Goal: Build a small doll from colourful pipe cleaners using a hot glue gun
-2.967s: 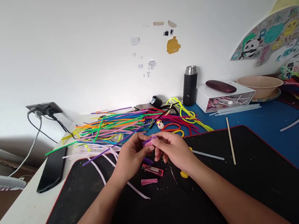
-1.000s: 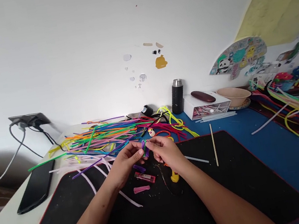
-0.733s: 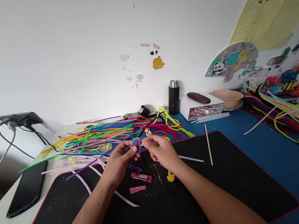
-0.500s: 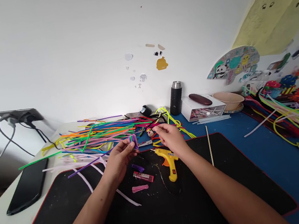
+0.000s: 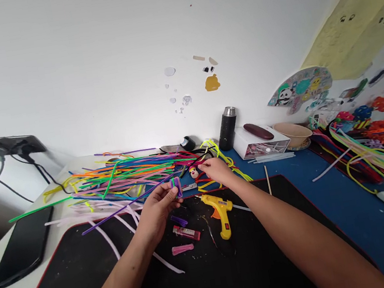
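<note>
My left hand (image 5: 158,207) pinches a small folded purple pipe-cleaner piece (image 5: 176,187) above the black mat (image 5: 89,279). My right hand (image 5: 216,170) reaches past the mat's far edge, fingers curled at the red and yellow pipe cleaners beside a small round doll head (image 5: 194,172); what they grip I cannot make out. A yellow glue gun (image 5: 219,209) lies on the mat just below that hand. Near it lie a pink lighter (image 5: 187,233), a short pink piece (image 5: 182,249) and a purple bit (image 5: 179,221).
A heap of coloured pipe cleaners (image 5: 127,174) spreads at the back left. A black phone (image 5: 21,246) lies at the left edge. A black flask (image 5: 227,128), a white box (image 5: 259,140), a bowl (image 5: 293,132) and a wooden stick (image 5: 267,179) stand to the right; more pipe cleaners (image 5: 369,148) far right.
My right hand let go of the purple piece and moved back toward the pipe cleaners by the doll head, uncovering the glue gun. My left hand keeps the piece. The camera turned right.
</note>
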Demonstrator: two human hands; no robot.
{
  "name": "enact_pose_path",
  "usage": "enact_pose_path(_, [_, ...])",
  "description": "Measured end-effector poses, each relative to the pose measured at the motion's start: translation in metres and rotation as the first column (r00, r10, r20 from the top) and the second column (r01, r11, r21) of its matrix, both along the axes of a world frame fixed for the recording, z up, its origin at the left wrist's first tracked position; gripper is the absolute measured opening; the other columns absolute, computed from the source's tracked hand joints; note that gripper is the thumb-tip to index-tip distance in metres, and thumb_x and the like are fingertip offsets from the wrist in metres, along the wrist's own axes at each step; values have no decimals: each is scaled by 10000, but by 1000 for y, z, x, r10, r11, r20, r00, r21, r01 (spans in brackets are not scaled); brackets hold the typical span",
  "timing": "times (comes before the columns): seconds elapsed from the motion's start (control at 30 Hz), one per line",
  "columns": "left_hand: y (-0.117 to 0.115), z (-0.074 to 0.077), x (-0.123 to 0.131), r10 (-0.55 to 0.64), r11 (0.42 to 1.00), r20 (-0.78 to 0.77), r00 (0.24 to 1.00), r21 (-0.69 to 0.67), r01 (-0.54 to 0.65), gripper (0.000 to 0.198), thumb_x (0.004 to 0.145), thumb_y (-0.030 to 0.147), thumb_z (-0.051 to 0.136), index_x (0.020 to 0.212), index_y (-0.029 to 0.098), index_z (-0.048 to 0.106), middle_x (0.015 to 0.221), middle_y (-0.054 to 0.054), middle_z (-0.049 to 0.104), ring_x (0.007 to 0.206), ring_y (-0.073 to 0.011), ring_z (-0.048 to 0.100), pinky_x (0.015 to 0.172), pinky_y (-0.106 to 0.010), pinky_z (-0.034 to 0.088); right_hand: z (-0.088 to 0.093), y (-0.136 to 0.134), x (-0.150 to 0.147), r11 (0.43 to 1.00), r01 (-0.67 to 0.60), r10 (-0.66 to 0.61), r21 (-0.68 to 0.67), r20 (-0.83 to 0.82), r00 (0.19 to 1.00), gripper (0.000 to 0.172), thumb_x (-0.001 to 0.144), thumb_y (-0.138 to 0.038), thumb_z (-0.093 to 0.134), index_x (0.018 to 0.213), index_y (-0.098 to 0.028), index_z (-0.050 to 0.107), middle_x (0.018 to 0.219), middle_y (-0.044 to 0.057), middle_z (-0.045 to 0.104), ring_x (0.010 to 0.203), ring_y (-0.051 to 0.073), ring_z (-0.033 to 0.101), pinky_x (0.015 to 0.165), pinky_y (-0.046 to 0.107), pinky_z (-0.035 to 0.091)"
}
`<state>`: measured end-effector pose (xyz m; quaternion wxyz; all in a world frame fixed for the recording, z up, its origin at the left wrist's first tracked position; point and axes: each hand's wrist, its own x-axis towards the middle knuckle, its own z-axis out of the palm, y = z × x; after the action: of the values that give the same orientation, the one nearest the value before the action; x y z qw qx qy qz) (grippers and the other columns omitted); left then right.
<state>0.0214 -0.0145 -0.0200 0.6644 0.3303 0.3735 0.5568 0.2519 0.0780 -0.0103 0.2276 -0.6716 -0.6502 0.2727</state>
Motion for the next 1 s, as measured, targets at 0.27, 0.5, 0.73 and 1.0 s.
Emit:
enact_pose_path(0.27, [-2,5,0,-5,999,34,999,-50,6,489,611,400,1030,902,167,714,771,-2,710,646,-139,683,597,-228,529,-7,11,-3,996,-35,42,-85,82,996,366,998,-434,653,769,-183,790,565,7,635,558,163,570,578,284,333])
enact_pose_path(0.5, [-4,12,1,-28,997,20,999,-67,29,493,590,435,1033,864,167,723,746,-1,702,630,-136,668,601,-235,529,-14,22,-9,991,-65,77,-119,103,992,384,978,-477,678,750,-190,791,567,10,642,552,163,577,570,290,326])
enact_pose_path(0.73, [-5,12,2,-50,996,-14,999,-73,49,511,603,475,1019,879,174,712,777,5,697,647,-130,666,610,-229,509,-13,20,-7,986,-96,107,-139,78,991,382,969,-461,685,715,-191,781,549,10,644,539,160,586,556,288,342])
enact_pose_path(1.0, [-5,12,0,-58,996,-58,997,-69,54,514,627,490,1000,904,178,701,817,1,694,667,-134,661,622,-238,492,-16,11,-7,991,-88,93,-101,44,995,366,1007,-461,622,855,-186,810,633,10,694,533,143,584,540,271,364])
